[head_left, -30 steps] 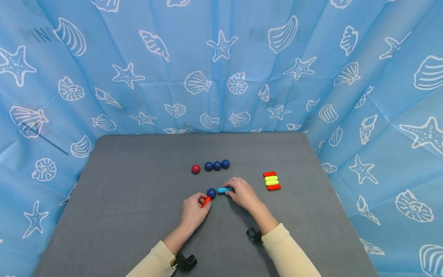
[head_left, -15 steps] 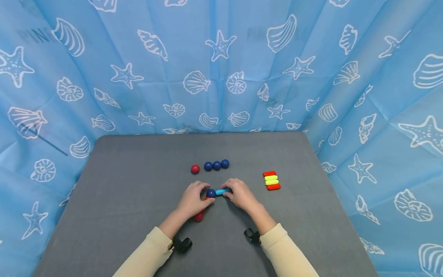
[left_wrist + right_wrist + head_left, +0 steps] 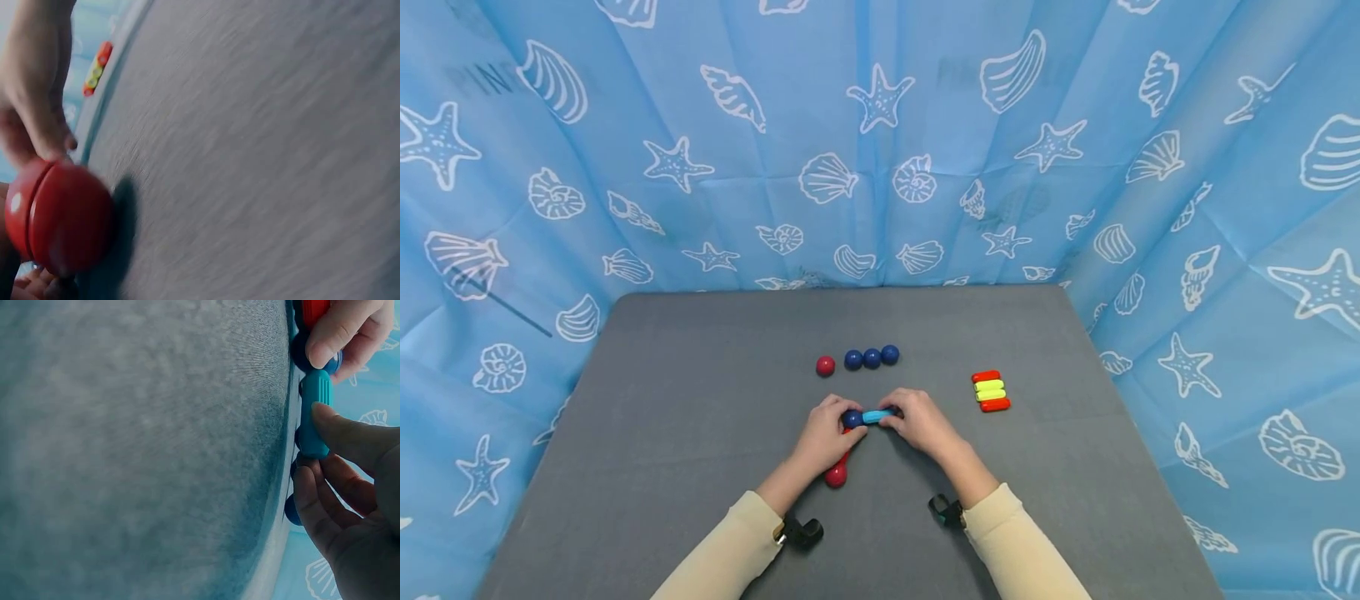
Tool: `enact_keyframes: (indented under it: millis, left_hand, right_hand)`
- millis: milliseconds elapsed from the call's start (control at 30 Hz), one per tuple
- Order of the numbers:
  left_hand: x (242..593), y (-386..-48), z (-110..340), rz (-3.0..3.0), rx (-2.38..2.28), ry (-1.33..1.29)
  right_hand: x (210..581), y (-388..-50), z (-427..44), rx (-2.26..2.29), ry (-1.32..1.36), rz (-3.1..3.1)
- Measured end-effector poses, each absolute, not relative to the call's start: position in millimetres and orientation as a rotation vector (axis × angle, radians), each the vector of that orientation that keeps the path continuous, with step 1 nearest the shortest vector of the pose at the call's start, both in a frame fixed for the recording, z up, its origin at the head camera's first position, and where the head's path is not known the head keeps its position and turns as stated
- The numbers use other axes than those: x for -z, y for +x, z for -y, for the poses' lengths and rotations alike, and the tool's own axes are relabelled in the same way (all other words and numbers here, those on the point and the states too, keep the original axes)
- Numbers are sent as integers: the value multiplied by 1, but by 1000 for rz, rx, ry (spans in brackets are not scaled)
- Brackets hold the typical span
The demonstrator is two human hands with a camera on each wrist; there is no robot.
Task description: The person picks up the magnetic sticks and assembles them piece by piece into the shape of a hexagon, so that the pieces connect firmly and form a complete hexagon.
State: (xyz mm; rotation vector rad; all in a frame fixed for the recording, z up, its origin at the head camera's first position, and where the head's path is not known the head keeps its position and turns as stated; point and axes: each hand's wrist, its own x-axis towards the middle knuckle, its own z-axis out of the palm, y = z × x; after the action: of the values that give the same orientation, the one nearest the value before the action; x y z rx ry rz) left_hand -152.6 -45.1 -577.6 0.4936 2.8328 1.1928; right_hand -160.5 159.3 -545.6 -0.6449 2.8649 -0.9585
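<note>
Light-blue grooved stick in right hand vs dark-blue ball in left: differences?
Shape: the light-blue grooved stick is elongated, the dark-blue ball round. Colour: the stick is paler than the ball. Holder: the right hand pinches the stick, the left hand the ball. Both are blue and hand-held.

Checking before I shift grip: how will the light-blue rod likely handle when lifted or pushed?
The light-blue rod looks stiff: it shows no bend in the right hand. Its ribbed side should help against slipping. Its roughly rounded body might let it roll if pushed on the gray table.
</note>
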Motion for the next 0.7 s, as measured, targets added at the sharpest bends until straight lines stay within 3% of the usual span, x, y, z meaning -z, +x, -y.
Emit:
enact_keyframes:
  millis: [367,700]
  left_hand:
    - [581,-154,45,-2910,-1097,607]
    - [590,-152,42,-2916,-1209,474]
  right_hand:
    - [545,-163,-157,1033,-729,-2818]
    - [548,-165,-156,1053,-724,-2813]
